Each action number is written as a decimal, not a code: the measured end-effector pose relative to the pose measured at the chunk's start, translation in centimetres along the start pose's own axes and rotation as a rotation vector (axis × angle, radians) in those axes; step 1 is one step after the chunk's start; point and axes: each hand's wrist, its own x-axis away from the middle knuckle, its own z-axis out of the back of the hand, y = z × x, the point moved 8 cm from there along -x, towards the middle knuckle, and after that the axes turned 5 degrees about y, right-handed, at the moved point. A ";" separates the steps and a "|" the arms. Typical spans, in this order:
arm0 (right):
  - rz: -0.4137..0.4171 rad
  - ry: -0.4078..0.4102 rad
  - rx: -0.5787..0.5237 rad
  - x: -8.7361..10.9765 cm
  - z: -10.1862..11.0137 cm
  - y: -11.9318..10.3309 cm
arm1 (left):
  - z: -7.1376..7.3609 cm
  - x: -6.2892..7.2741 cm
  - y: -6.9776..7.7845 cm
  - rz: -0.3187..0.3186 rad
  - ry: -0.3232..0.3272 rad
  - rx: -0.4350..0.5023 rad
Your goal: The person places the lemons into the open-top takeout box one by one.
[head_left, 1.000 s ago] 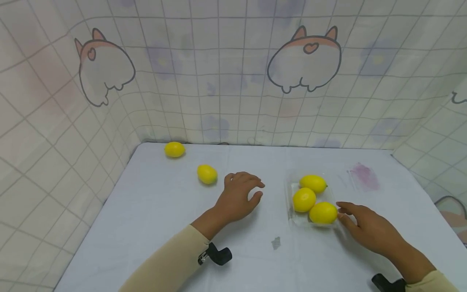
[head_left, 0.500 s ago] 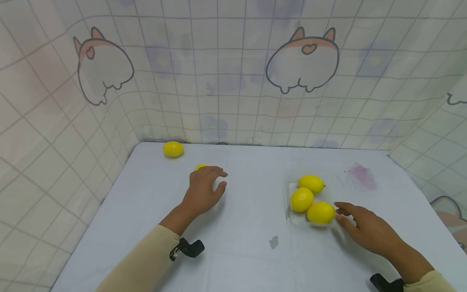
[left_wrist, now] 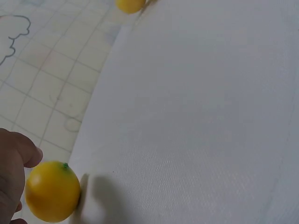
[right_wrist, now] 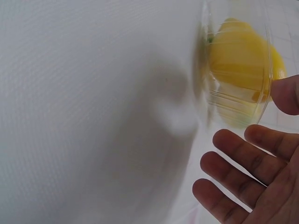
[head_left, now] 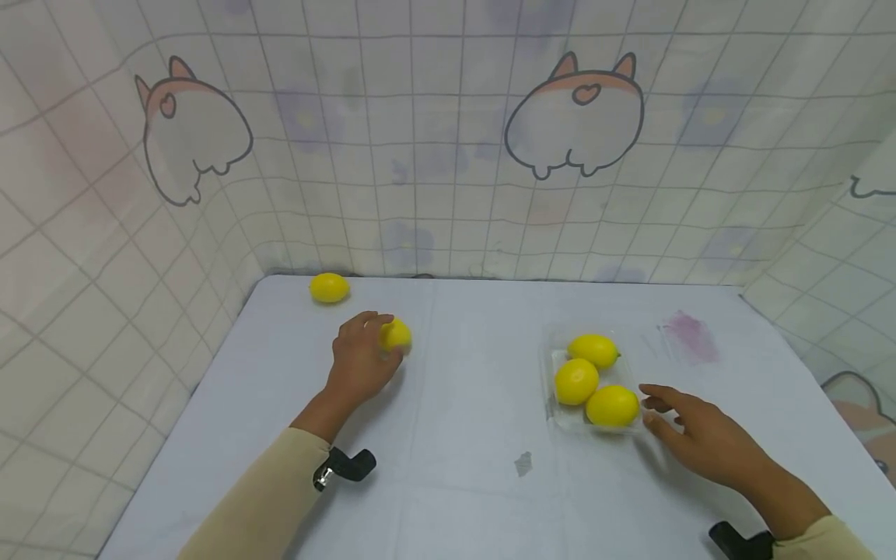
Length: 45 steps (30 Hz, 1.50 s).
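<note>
In the head view my left hand [head_left: 360, 358] is at a lemon [head_left: 397, 334] on the table, its fingers on the far left side and the thumb on the near side. The left wrist view has this lemon [left_wrist: 53, 191] beside the fingers, which are not closed round it. My right hand [head_left: 707, 428] stays at the right side of a clear plastic box [head_left: 575, 422] holding three lemons [head_left: 595, 351]. In the right wrist view its thumb [right_wrist: 286, 95] is at the box's rim and the other fingers are spread. Whether the thumb presses the box I cannot tell.
Another lemon [head_left: 329, 288] lies at the table's far left edge. The white tablecloth [head_left: 448, 498] has a pink stain [head_left: 691, 337] at the right and a small grey patch [head_left: 523, 464] near the front. A patterned curtain [head_left: 420, 155] rises behind and at the sides.
My left hand has moved left across the table, from right of the nearer lone lemon to its left side. The right hand has stayed beside the box.
</note>
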 end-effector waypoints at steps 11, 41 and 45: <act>0.040 0.022 -0.054 0.2 0.2 0.3 | -1.0 -0.8 -1.4 0.023 -0.045 -0.015; 0.076 0.048 -0.038 0.2 0.0 0.2 | -3.0 -1.2 -0.8 0.034 -0.132 0.136; 0.077 0.046 -0.040 0.2 0.0 0.1 | -3.2 -1.1 -0.3 0.030 -0.143 0.118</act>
